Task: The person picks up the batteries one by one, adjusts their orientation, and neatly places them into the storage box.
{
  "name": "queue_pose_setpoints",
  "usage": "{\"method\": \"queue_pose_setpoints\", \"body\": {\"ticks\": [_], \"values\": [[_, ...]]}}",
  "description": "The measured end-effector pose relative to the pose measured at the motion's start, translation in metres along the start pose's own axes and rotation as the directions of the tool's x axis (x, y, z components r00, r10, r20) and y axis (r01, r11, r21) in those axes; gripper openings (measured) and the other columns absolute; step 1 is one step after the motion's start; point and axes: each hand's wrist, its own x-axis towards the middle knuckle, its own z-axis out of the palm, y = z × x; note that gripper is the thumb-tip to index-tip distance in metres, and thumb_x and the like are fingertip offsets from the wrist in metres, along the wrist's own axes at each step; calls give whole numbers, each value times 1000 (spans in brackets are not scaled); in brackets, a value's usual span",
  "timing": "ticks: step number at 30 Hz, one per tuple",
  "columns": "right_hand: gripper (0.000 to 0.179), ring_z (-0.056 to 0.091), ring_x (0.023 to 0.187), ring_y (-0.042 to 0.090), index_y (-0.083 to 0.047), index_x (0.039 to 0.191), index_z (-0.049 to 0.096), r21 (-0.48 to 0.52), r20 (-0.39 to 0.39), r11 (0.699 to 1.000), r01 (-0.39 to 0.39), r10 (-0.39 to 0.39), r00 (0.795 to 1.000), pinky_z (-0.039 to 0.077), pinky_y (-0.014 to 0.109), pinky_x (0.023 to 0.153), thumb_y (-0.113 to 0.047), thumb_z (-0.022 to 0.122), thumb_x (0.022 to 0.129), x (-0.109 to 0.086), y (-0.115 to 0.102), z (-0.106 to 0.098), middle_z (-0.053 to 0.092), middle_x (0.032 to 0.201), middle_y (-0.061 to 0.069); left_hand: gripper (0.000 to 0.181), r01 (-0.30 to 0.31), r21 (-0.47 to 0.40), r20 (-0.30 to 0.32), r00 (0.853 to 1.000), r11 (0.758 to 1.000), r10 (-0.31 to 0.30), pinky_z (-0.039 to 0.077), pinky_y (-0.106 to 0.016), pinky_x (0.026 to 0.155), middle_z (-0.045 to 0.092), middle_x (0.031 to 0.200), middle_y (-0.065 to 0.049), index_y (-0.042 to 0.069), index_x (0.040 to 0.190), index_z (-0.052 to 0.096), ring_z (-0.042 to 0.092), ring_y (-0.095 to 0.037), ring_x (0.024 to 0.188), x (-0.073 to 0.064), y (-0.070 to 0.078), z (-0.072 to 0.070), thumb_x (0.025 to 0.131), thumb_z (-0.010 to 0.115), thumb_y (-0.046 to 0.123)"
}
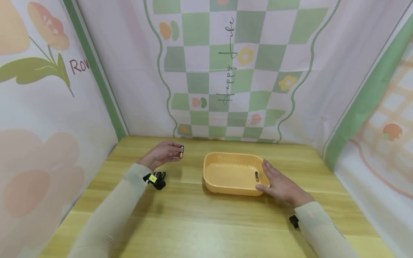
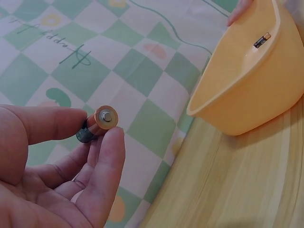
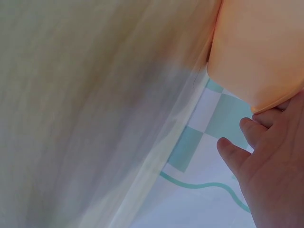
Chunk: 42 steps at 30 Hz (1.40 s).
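Between the thumb and forefinger of my left hand (image 1: 164, 154) is a small battery (image 2: 100, 123), black with a copper-coloured end, pinched above the table; its metal tip faces the left wrist camera. A yellow plastic basin (image 1: 230, 190) stands to the right of that hand. Inside it, near its right end, lies another black and copper battery (image 1: 256, 176). My right hand (image 1: 284, 184) rests against the basin's right end with extended fingers, the thumb at the near corner and the fingertips on the rim. In the right wrist view, part of these fingers is hidden by the basin.
A wooden table (image 1: 193, 222) carries the basin. Dark, narrow cylinder shapes (image 1: 160, 175) show beside the black left wrist camera (image 1: 158, 183). Behind the table hangs a green and white checked cloth (image 1: 222, 79), with printed cloths at both sides.
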Motion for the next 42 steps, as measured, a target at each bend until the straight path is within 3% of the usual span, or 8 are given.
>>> {"method": "queue_pose_setpoints", "body": {"ticks": [6, 19, 30, 42], "values": [[99, 7, 145, 34, -3, 155, 1, 9, 3, 1000, 0, 0, 1000, 19, 57, 114, -63, 50, 93, 0, 0, 0, -9, 161, 6, 17, -1, -18, 12, 1000, 1000, 1, 58, -34, 81, 64, 88, -11, -6, 113, 52, 60, -13, 68, 4, -7, 7, 96, 55, -3], [99, 7, 146, 34, -3, 155, 2, 7, -5, 1000, 1, -1, 1000, 19, 57, 114, -64, 50, 92, 0, 3, -1, -9, 161, 5, 23, 12, -12, 20, 1000, 1000, -12, 58, -33, 80, 64, 93, -12, -4, 116, 53, 65, -20, 82, 15, -5, 31, 94, 60, 1], [100, 6, 146, 33, -3, 155, 2, 15, 6, 1000, -10, 10, 1000, 19, 56, 115, -65, 49, 92, 0, 1, -1, -9, 161, 5, 21, 25, -25, 15, 1000, 999, -25, 59, -33, 77, 66, 91, -12, -3, 114, 54, 66, -19, 79, 20, -4, 45, 94, 60, -1], [100, 6, 146, 33, -2, 154, 2, 10, 8, 1000, -9, 8, 1000, 18, 55, 115, -65, 48, 92, 1, 1, -2, -8, 161, 7, 17, 38, -17, 49, 998, 999, -38, 59, -31, 76, 65, 90, -11, -2, 110, 56, 65, -16, 75, 26, -8, 59, 94, 61, -1]]}}
